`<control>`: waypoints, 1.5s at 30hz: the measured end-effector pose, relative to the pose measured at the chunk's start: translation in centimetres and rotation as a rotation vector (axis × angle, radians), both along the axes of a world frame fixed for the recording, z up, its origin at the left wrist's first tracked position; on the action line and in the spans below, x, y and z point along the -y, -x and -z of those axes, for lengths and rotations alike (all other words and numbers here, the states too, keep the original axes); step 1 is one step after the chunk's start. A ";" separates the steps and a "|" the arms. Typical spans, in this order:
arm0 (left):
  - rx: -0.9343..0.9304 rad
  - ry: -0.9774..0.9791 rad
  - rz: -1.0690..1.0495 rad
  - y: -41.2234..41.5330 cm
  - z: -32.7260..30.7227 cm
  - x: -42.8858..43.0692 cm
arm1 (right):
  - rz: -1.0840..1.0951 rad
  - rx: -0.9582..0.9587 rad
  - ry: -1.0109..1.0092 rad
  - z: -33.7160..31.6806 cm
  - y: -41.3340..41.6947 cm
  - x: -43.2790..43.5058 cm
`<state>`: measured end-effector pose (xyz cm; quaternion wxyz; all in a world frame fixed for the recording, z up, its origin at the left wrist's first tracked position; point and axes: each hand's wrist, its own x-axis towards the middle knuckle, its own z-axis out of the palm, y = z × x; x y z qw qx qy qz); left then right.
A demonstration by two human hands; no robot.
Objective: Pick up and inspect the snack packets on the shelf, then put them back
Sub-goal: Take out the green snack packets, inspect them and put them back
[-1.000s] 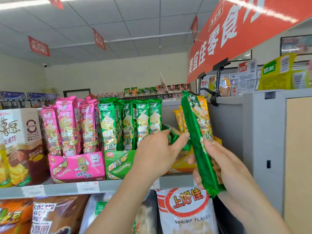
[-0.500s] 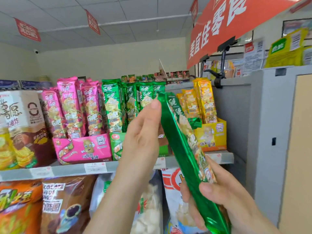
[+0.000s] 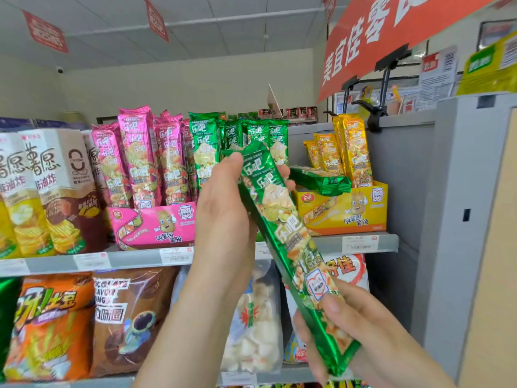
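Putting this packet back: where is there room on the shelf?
Only a narrow strip between the yellow box and grey panel. The pink row and green row are packed; a loose packet lies across the yellow box.

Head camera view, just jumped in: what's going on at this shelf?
A person holds one long green snack packet in both hands in front of the shelf. The left hand grips its upper end and the right hand pinches its lower end. The packet is tilted, with its printed front facing the camera. It has not been put back. A second green packet lies across the yellow box on the right; the pink box stands to the left.
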<state>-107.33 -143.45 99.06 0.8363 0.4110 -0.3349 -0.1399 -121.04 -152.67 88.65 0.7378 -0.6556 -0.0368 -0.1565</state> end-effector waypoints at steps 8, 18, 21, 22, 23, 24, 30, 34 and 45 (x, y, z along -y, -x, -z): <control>0.156 -0.016 -0.186 -0.7 0.0 -1.2 | 0.167 0.076 0.012 0.0 -0.1 -0.8; 0.142 0.032 -0.127 -0.6 0.3 -2.0 | 0.357 0.131 0.114 0.0 0.3 -1.9; 0.198 -0.018 -0.041 -0.1 0.7 -2.1 | 0.566 0.254 0.218 0.2 0.1 -2.4; 0.216 -0.027 -0.024 0.0 0.9 -2.1 | 0.641 0.292 0.270 0.4 0.0 -2.7; 0.236 -0.022 -0.025 0.1 1.2 -2.0 | 0.722 0.318 0.329 0.6 -0.2 -2.9; 0.246 -0.010 -0.033 0.2 1.4 -1.9 | 0.802 0.328 0.393 0.8 -0.4 -3.1; 0.065 0.103 0.026 0.1 2.2 -1.8 | 0.795 0.268 0.476 1.2 -0.5 -3.6; 0.058 0.153 0.069 -0.1 2.5 -1.6 | 0.402 0.088 0.209 0.0 0.2 -3.3; 0.155 0.059 0.112 1.2 4.8 -1.2 | 0.711 0.356 0.307 0.8 -2.0 -4.5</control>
